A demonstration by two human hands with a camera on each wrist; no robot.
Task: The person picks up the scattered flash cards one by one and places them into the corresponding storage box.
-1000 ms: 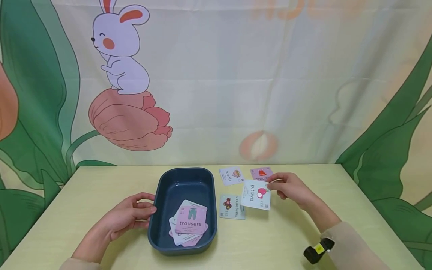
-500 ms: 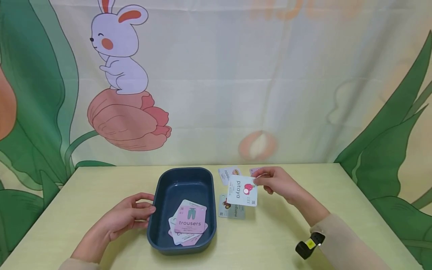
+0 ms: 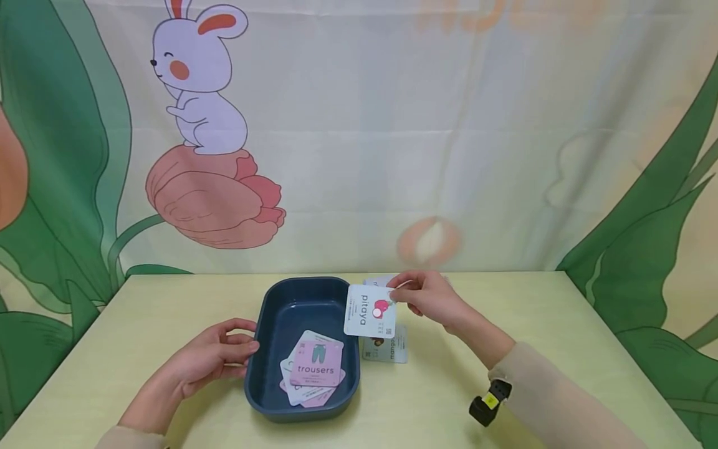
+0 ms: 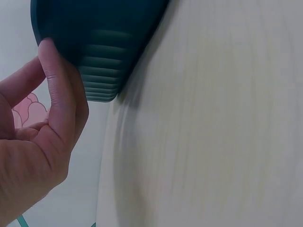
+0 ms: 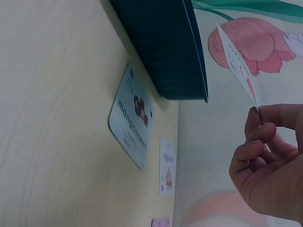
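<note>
My right hand (image 3: pixel 429 298) pinches one edge of a white flashcard (image 3: pixel 359 312) that reads "pitaya" and shows a pink fruit. In the head view the card overlaps the right rim of a deep dark blue tray (image 3: pixel 250 390); in the right wrist view it is raised above the table. My left hand (image 3: pixel 210 352) touches the tray's left side near the rim with relaxed, slightly bent fingers. Inside the tray lies a small pile of flashcards, with a pink "trousers" card (image 3: pixel 318 362) on top.
On the table (image 3: pixel 449 399), a "mangosteen" card (image 5: pixel 132 116) lies right of the tray. Behind it lies a "noodle" card (image 5: pixel 166 165), with a pink card (image 5: pixel 161 222) partly in view. A cloth backdrop (image 3: pixel 348 156) with a rabbit print hangs behind the table.
My right hand has moved left with the pitaya card, from above the table to the tray's right rim. The left hand and the tray stay in place.
</note>
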